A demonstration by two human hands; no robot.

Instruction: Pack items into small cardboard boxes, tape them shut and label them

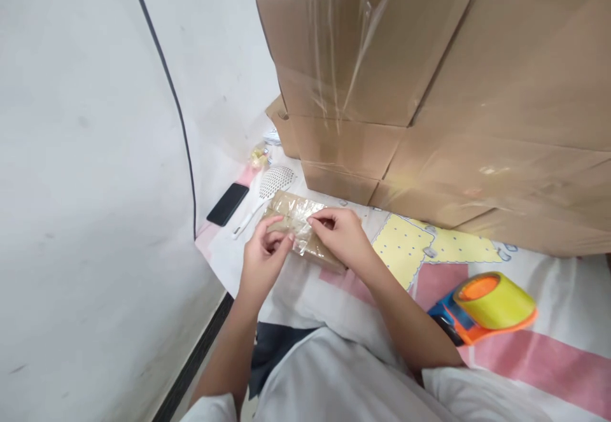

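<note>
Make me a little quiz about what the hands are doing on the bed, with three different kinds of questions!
1. True or false: both hands touch the small brown parcel wrapped in clear tape.
2. Which thing lies just left of the parcel? A) a white slotted spoon B) a red cup C) a blue book
3. What colour is the roll on the tape dispenser near the right arm?

Key
1. True: the left hand and right hand both pinch the parcel.
2. A: the white slotted spoon, with a black phone farther left.
3. Yellow, on an orange and blue holder, below the cardboard boxes.
</note>
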